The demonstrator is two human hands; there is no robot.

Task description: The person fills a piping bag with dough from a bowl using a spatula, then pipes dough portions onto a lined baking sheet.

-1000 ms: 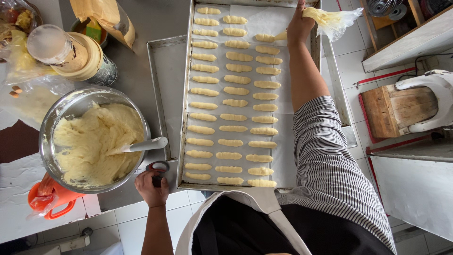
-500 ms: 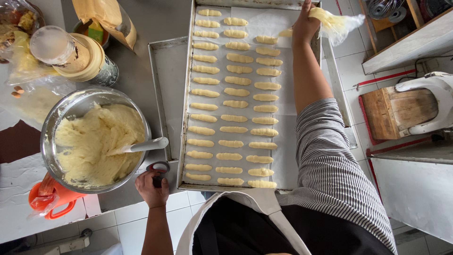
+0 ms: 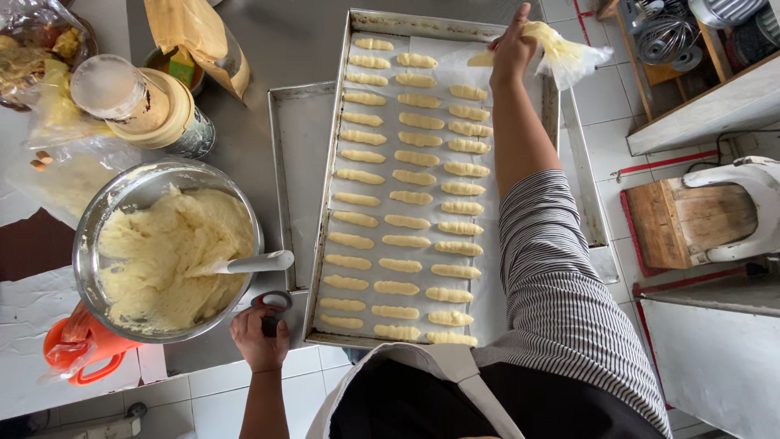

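Since the earlier frame your right hand (image 3: 512,50) has drawn slightly back from the far end of the baking tray (image 3: 422,22), carrying the piping bag (image 3: 561,50) with it; your left hand (image 3: 260,337) has not shifted.

Far left: an orange plastic jug (image 3: 81,349) sits at the table edge, partly under the rim of a steel mixing bowl (image 3: 97,215). That bowl holds pale yellow dough (image 3: 162,256), with a white-handled utensil (image 3: 252,262) stuck in it, handle pointing toward the tray. Beyond the bowl stands a capped tin (image 3: 158,114).

Near edge, centre: your left hand is closed around a small dark-handled tool with a round red-rimmed head (image 3: 272,305), just beside the tray's near left corner.

Centre: the tray, lined with white paper, carries three columns of piped dough fingers (image 3: 406,219), evenly spaced and apart from one another. A second empty tray (image 3: 301,162) lies under it, showing at the left.

Right: your right hand is clenched on the piping bag over the tray's far right corner; the bag's nozzle end points toward the third column's far end. Whether it touches the paper cannot be told.
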